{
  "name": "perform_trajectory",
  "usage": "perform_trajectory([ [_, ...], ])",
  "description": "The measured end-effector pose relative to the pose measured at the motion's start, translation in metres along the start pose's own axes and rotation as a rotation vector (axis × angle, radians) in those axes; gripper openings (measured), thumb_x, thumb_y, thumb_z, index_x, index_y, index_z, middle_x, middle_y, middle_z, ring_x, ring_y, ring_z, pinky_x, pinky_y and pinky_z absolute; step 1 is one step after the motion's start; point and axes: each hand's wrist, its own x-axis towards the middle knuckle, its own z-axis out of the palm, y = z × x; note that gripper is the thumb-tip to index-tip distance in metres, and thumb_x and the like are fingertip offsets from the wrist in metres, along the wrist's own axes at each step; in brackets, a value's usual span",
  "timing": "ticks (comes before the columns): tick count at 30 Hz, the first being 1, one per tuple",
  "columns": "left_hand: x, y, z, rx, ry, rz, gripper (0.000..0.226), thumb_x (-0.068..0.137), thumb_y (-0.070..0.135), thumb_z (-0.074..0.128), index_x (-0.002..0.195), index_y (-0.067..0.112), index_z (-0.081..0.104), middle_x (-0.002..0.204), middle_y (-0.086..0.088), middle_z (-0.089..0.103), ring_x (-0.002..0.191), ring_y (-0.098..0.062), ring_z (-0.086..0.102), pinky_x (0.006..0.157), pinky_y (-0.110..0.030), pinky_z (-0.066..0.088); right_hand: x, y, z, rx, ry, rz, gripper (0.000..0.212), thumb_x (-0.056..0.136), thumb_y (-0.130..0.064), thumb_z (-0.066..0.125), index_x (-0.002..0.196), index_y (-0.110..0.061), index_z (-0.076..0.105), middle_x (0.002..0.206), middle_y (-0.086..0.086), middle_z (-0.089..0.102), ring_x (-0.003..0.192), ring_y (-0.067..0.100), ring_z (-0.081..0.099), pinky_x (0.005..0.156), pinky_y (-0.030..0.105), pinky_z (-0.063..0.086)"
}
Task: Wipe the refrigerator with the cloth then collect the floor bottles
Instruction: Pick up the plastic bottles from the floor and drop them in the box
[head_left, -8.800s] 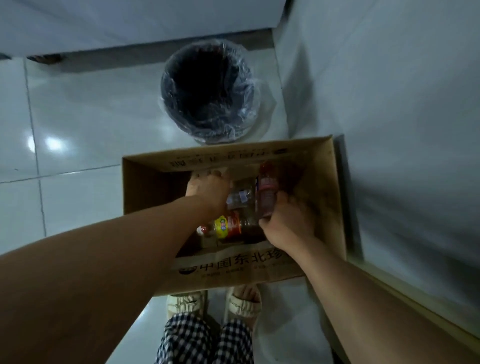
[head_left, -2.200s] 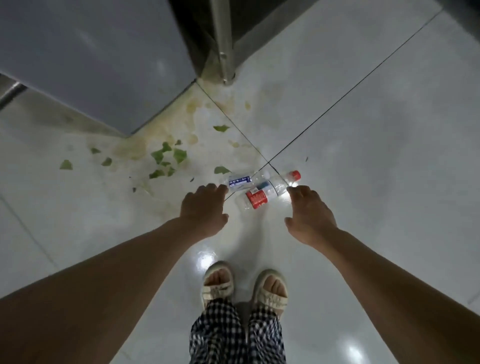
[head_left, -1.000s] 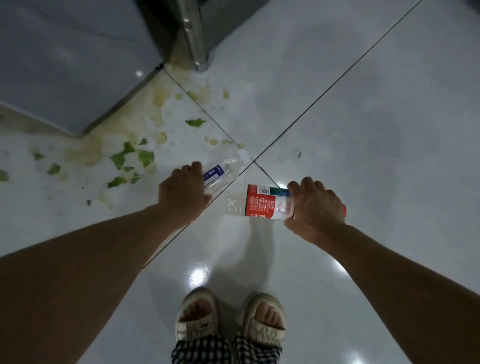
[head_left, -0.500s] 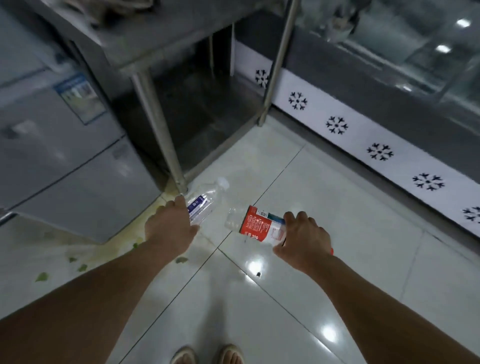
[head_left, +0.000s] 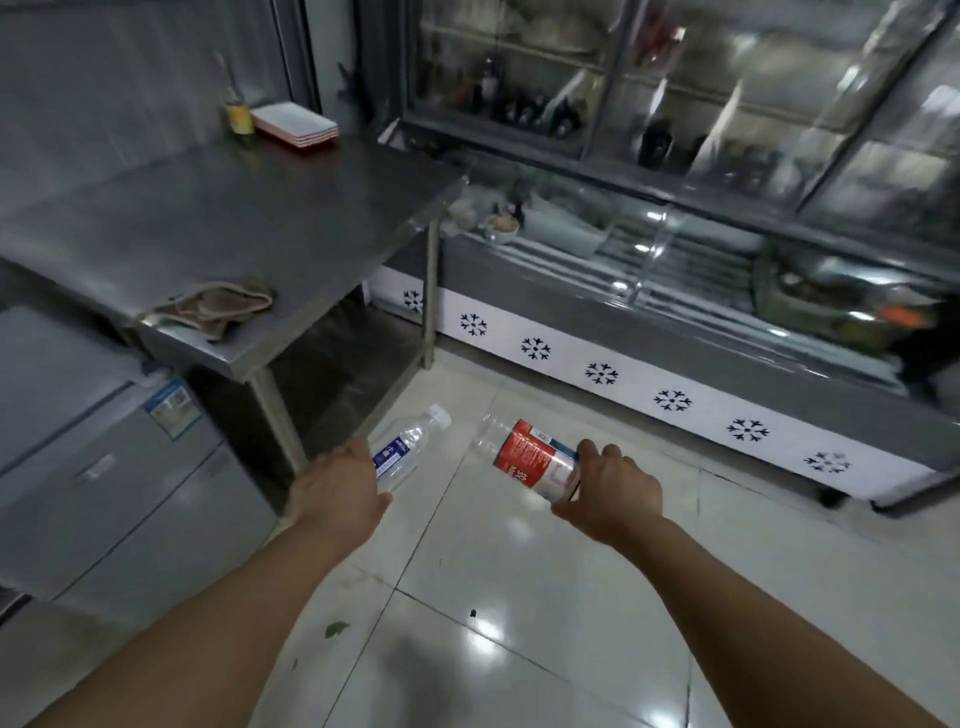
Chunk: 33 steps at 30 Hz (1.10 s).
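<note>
While both hands are lifted above the floor, I count two bottles: my left hand wraps the blue-label bottle, my right hand grips the red-label bottle. Open tile floor spreads beneath. Beyond the left hand, one cloth lies at the steel table edge; the refrigerator, probably, stands left of it.

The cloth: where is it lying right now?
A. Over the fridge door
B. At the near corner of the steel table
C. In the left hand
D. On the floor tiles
B: the cloth lies crumpled at the near corner of the steel table, while both hands hold bottles.
</note>
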Motion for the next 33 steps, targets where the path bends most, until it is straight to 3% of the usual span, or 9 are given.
perform_trajectory([
  [4,-0.010,0.007,-0.026,0.004,0.064,0.133,0.052,0.075,0.046,0.070,0.109,0.018,0.042,0.109,-0.005,0.060,0.096,-0.022,0.058,0.067,-0.030,0.038,-0.042,0.021,-0.017,-0.004,-0.003,0.138,0.066,0.074,-0.055,0.068,0.126,-0.025,0.040,0.108,0.001,0.054,0.094,0.018,0.058,0.066,0.028,0.044],
  [10,-0.030,0.043,-0.064,0.067,0.095,0.336,0.050,0.076,0.044,0.068,0.111,0.018,0.042,0.107,-0.004,0.059,0.096,-0.022,0.057,0.069,-0.031,0.039,-0.106,0.038,-0.039,0.037,0.022,0.302,0.067,0.071,-0.057,0.070,0.120,-0.023,0.042,0.106,0.003,0.055,0.085,0.018,0.055,0.065,0.029,0.041],
  [14,-0.048,0.084,-0.076,0.061,0.065,0.454,0.052,0.078,0.042,0.067,0.116,0.016,0.043,0.112,-0.006,0.058,0.101,-0.024,0.056,0.075,-0.033,0.043,-0.149,0.063,-0.053,0.060,0.063,0.429,0.067,0.071,-0.057,0.070,0.120,-0.022,0.041,0.109,0.003,0.055,0.092,0.021,0.059,0.067,0.030,0.042],
  [18,-0.074,0.132,-0.078,0.091,0.039,0.600,0.046,0.080,0.039,0.061,0.114,0.015,0.042,0.111,-0.006,0.059,0.102,-0.025,0.056,0.071,-0.032,0.037,-0.200,0.097,-0.051,0.088,0.045,0.567,0.067,0.072,-0.057,0.068,0.122,-0.022,0.039,0.111,0.003,0.054,0.095,0.021,0.059,0.067,0.030,0.039],
  [33,-0.249,0.372,-0.054,0.098,0.005,1.032,0.054,0.080,0.038,0.062,0.124,0.016,0.039,0.118,-0.005,0.059,0.109,-0.024,0.055,0.086,-0.035,0.042,-0.403,0.301,-0.045,0.166,0.123,0.977,0.068,0.072,-0.057,0.068,0.122,-0.021,0.040,0.110,0.002,0.055,0.092,0.020,0.059,0.066,0.028,0.040],
])
